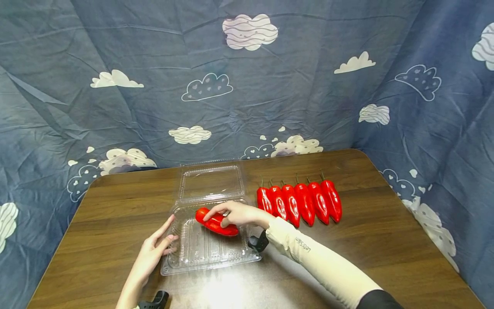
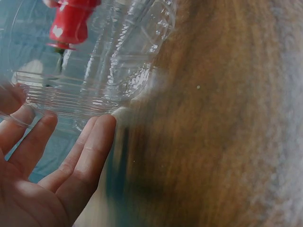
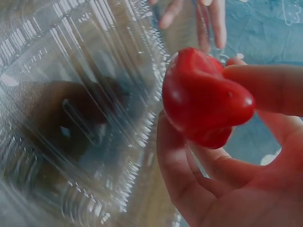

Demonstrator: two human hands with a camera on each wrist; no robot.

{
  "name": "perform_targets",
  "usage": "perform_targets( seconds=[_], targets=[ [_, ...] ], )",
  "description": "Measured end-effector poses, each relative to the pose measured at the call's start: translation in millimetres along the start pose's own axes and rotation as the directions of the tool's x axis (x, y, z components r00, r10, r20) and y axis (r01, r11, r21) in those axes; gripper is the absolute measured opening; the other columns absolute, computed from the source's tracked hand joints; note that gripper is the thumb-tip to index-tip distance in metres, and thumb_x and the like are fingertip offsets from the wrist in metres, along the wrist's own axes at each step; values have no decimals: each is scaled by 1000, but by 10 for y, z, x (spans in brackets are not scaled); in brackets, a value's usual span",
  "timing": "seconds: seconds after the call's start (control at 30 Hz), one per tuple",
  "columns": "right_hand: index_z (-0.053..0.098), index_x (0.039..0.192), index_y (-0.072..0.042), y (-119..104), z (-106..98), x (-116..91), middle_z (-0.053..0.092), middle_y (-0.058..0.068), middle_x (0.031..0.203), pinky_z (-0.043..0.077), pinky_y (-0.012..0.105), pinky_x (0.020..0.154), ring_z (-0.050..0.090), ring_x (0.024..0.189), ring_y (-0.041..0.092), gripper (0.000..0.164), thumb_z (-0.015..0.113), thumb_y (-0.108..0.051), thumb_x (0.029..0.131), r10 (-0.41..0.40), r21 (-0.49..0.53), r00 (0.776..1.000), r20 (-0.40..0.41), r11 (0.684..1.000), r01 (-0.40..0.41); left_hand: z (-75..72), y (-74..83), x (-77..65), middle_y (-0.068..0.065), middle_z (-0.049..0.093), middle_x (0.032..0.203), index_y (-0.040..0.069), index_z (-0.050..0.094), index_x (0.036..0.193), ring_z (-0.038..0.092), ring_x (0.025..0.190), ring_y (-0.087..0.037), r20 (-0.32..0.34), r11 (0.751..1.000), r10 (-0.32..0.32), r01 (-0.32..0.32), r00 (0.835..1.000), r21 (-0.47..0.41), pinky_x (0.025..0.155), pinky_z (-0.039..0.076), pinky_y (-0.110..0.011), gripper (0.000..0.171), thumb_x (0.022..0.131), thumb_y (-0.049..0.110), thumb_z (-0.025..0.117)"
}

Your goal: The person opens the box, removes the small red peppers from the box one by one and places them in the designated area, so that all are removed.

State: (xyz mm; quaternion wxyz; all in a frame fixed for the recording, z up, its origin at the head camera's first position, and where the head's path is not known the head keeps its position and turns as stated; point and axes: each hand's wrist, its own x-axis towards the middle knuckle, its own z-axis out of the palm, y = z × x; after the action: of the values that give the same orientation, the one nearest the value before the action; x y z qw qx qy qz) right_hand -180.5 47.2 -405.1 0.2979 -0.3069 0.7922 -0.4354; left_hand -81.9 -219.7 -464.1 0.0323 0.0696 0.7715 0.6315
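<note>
My right hand (image 1: 237,213) holds a glossy red pepper (image 1: 218,226) between thumb and fingers, over the base of a clear plastic clamshell box (image 1: 208,255). The pepper's green stem end faces left; in the right wrist view its tapered tip (image 3: 244,104) points toward the camera. My left hand (image 1: 151,253) is at the box's left side. In the left wrist view its straight fingers (image 2: 97,142) touch the ridged side wall (image 2: 80,101), with the thumb near the rim. The box's lid (image 1: 212,182) lies folded back, away from me.
Several red peppers (image 1: 305,204) lie side by side in a row on the wooden table (image 1: 370,249), right of the box, stems pointing away. A blue curtain (image 1: 154,107) with cloud prints hangs behind the table and along its right side.
</note>
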Motion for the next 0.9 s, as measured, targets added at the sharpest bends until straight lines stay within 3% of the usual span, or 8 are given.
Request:
perform_targets(
  seconds=[0.13, 0.4, 0.53, 0.67, 0.9],
  targets=[
    [65, 124, -14, 14, -77, -82, 57, 3, 127, 46, 26, 81, 53, 102, 16, 52, 58, 10, 77, -11, 55, 1000, -15, 998, 12, -1, -8, -1, -20, 20, 154, 1, 29, 149, 58, 108, -19, 1, 1000, -6, 6, 1000, 4, 80, 57, -35, 50, 101, 7, 45],
    [60, 129, -11, 93, -240, -249, 56, 7, 128, 47, 28, 80, 52, 99, 19, 53, 55, 6, 79, -34, 134, 998, -52, 990, 40, -15, -20, 11, -19, 18, 155, 2, 27, 150, 47, 116, -46, 13, 1000, -15, 14, 1000, 10, 83, 56, -36, 51, 102, 9, 44],
    [61, 128, -13, 136, -302, -362, 56, 6, 125, 48, 31, 79, 51, 99, 22, 51, 55, 4, 80, -11, 173, 996, -94, 985, 27, -13, -26, 7, -19, 17, 155, 1, 26, 150, 46, 117, -48, 22, 1000, -3, 2, 1000, 9, 84, 55, -37, 51, 102, 8, 43],
    [60, 129, -14, 178, -370, -463, 56, 8, 122, 48, 32, 79, 51, 99, 25, 51, 56, 2, 81, -14, 148, 990, -143, 988, 35, -16, -24, 0, -18, 19, 155, 2, 28, 149, 48, 115, -45, 13, 1000, -9, 9, 1000, 18, 83, 56, -36, 51, 102, 9, 44],
    [57, 133, -12, 310, -493, -625, 49, 5, 139, 41, 37, 96, 43, 122, 24, 51, 52, 3, 84, -43, 123, 980, -194, 990, 68, -8, -10, 1, -19, 19, 155, 2, 28, 150, 48, 116, -46, 13, 1000, -8, 8, 1000, 15, 84, 55, -38, 51, 102, 10, 44]
  ],
)
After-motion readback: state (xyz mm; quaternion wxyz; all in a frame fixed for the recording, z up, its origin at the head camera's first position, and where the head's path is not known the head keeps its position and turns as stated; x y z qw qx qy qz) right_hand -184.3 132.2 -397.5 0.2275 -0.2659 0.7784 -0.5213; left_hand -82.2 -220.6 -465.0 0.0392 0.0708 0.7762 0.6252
